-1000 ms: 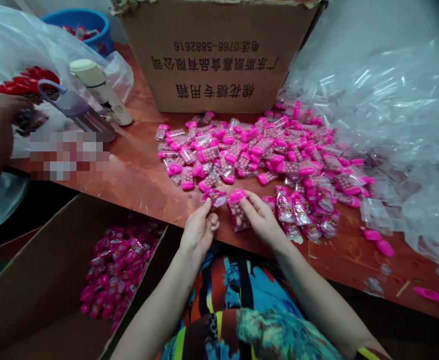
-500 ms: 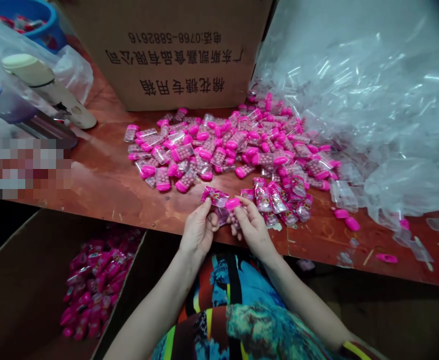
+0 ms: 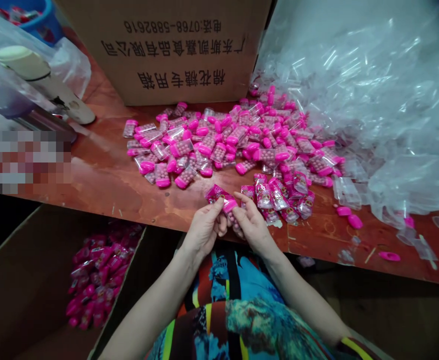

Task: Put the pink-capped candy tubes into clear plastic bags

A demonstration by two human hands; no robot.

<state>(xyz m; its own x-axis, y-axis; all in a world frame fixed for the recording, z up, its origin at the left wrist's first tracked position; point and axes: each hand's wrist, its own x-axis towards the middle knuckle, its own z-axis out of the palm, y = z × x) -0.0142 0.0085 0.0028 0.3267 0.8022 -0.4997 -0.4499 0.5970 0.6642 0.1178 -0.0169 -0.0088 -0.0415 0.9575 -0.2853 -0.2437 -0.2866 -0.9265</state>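
Observation:
Between finger and thumb, my left hand (image 3: 206,226) pinches a pink printed wrapper (image 3: 216,192). My right hand (image 3: 254,226) is closed on a small clear candy bottle (image 3: 236,223) with a pink cap and pink beads inside. The bottle's capped end sits at the wrapper's opening, partly inside it; fingers hide the rest. Just right of my hands lies a heap of pink-printed sachets (image 3: 278,196). Beyond my hands spreads a pile of pink-capped candy bottles (image 3: 219,150) on the reddish wooden table (image 3: 103,187).
A large cardboard box (image 3: 174,55) stands behind the pile. Clear plastic sheeting (image 3: 403,125) covers the right side. Loose pink caps (image 3: 354,221) lie at right. An open carton (image 3: 20,280) with pink packets (image 3: 97,275) sits below left. A white flask (image 3: 69,102) leans left.
My right hand has brought the bottle leftward to the wrapper, and its pink cap now overlaps the wrapper's opening. The view has shifted slightly.

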